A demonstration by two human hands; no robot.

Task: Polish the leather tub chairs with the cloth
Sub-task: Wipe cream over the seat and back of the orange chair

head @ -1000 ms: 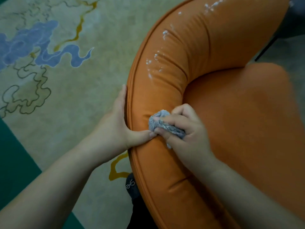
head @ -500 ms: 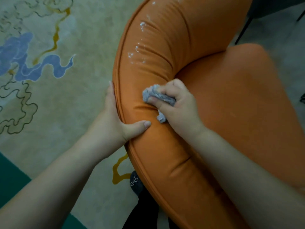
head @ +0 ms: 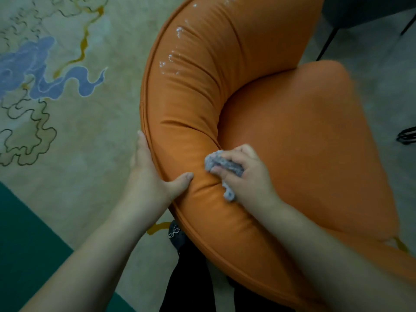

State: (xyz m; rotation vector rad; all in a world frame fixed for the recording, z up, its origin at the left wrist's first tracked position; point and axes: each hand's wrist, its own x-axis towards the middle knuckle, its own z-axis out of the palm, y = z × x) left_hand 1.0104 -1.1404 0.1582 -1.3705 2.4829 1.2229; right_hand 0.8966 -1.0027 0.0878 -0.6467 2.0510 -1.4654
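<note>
An orange leather tub chair (head: 202,104) fills the middle and right of the head view, its curved padded back arching round the seat. White foamy streaks of polish (head: 173,59) lie on the far part of the back. My right hand (head: 245,176) grips a crumpled grey cloth (head: 221,164) and presses it on the top of the backrest near the seat crease. My left hand (head: 150,176) grips the outer edge of the backrest, fingers down the outside, thumb pressed into the leather just left of the cloth.
A beige carpet (head: 67,143) with blue cloud shapes and yellow lines spreads to the left, with a green border (head: 22,244) at the lower left. Dark chair legs (head: 326,43) stand at the top right. My dark shoe (head: 176,233) shows beneath the chair's edge.
My right hand has rubbed the cloth along the backrest, away from my left thumb and back close to it. My left hand kept its hold on the rim.
</note>
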